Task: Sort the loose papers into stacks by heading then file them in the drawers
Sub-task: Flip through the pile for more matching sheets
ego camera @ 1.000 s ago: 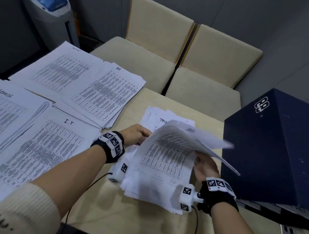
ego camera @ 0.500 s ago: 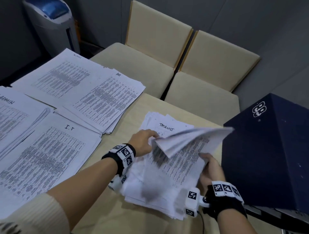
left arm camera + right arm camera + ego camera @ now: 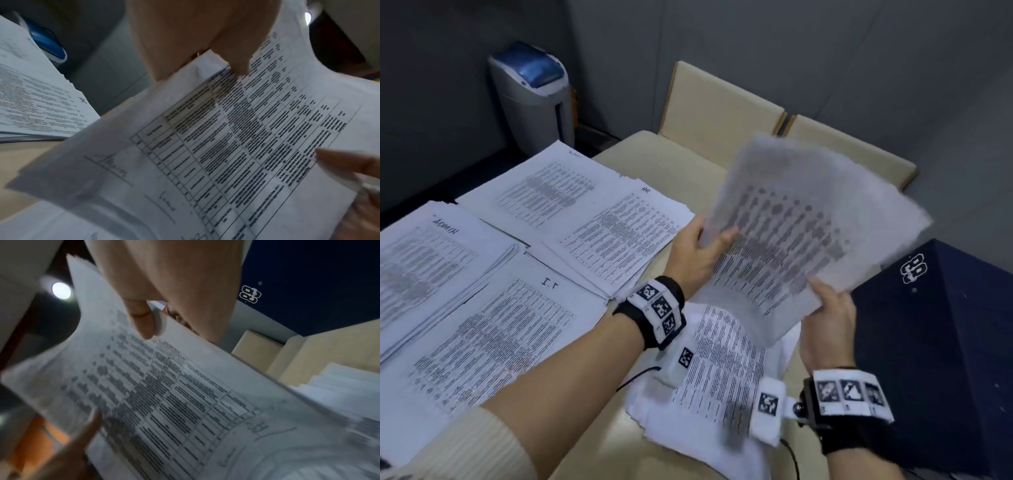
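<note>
— Hands?
— Both raised over the desk. Left hand pinching the left edge of a lifted sheaf of papers, thumb on top. Right hand gripping the sheaf's lower right corner, fingers curled round it.
— Any writing?
— "ADMIN", "I.T" and "HR" handwritten on three sorted stacks at left; "88" on the dark blue box at right. Sheaf's heading blurred, unreadable.
— And the sheaf?
— Tilted up between both hands, above the loose pile lying beneath the wrists.
</note>
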Action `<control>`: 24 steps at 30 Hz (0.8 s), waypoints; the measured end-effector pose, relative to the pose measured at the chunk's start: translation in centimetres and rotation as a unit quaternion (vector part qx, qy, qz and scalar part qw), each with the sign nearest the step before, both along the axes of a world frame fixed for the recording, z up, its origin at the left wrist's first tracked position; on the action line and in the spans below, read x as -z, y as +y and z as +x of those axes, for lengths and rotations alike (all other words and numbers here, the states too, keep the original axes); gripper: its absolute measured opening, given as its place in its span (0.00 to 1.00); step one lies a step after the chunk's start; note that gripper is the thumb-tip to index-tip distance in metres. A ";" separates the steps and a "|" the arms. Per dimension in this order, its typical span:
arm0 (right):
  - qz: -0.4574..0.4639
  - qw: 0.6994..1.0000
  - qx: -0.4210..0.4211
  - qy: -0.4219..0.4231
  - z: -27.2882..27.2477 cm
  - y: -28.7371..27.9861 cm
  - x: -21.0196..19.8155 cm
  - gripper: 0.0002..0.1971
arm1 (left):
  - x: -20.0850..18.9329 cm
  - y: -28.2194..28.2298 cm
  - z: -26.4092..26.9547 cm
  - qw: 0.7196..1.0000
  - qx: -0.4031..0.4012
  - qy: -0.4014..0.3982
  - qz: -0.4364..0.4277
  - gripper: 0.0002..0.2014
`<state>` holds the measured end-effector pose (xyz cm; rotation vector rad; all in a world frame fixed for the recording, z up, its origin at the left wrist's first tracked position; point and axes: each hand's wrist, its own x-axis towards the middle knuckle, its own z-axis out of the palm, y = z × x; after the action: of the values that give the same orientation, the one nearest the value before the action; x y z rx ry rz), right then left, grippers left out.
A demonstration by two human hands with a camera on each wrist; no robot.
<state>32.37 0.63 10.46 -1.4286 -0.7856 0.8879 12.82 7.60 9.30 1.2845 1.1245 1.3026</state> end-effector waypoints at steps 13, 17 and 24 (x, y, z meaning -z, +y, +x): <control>-0.091 0.991 -0.058 -0.076 -3.1 2.5 3.9 0.13 | 5.4 -3.4 -6.7 0.975 0.048 0.140 -0.168 0.11; -0.130 0.983 -0.106 -0.071 -5.8 6.1 4.5 0.10 | 5.6 -0.5 -9.5 0.969 -0.009 0.138 -0.204 0.09; -0.267 0.957 -0.072 -0.085 -5.7 8.4 12.0 0.12 | 6.6 11.3 -20.8 0.925 -0.067 0.296 -0.228 0.08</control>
<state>26.70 9.03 -1.49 -1.9618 -0.8212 1.1578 -7.95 18.94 2.69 1.2816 1.8401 0.6730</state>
